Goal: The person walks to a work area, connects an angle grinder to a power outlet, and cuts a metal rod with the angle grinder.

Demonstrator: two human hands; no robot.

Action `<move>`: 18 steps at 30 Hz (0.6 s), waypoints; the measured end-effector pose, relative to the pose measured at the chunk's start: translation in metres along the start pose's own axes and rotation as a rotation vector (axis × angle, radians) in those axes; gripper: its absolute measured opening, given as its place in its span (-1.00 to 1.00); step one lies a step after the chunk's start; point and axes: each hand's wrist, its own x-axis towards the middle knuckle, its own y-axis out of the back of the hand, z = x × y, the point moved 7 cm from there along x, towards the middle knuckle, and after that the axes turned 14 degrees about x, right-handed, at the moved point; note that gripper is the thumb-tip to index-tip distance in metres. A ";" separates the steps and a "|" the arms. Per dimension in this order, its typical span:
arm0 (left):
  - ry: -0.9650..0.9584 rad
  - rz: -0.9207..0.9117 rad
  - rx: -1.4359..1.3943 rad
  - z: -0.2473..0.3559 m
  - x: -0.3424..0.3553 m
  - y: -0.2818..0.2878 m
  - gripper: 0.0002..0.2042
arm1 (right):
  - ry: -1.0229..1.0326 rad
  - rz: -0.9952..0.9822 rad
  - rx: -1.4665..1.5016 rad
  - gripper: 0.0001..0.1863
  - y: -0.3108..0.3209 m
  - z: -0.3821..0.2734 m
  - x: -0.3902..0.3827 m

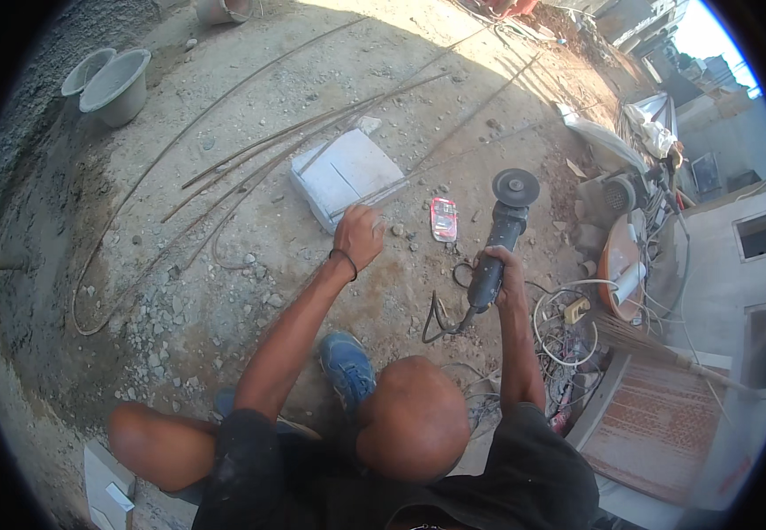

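Note:
My right hand (510, 276) is wrapped round the body of a dark angle grinder (499, 243). The grinder's round disc (508, 188) points away from me, and a black cable trails from its near end. Ahead of my left foot lies a pale block (347, 168) with a dark line across its top. A thin steel rod (389, 190) crosses the block's near right edge. My left hand (362, 237) is at that edge with its fingers curled over the rod's near end. Between the block and the grinder lies a red and white packet (443, 221).
Several long thin rods (286, 132) lie beyond the block on gravelly ground. Two grey buckets (120, 93) stand far left. At right are an orange basin (618, 256), a tangled white cable (537, 322), a straw broom (634, 336) and a framed panel (652, 424).

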 end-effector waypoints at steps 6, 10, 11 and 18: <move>-0.005 -0.358 0.227 0.022 0.087 -0.104 -0.76 | 0.153 0.211 -0.055 -0.70 0.053 -0.012 -0.050; 0.006 -0.469 0.363 0.016 0.117 -0.159 -0.75 | 0.253 0.260 -0.076 -0.63 0.072 -0.031 -0.079; 0.028 -0.520 0.391 0.015 0.120 -0.173 -0.74 | 0.253 0.271 -0.087 -0.62 0.076 -0.035 -0.083; 0.029 -0.452 0.312 -0.020 0.144 -0.182 -0.81 | 0.213 0.266 -0.053 -0.59 0.070 -0.032 -0.070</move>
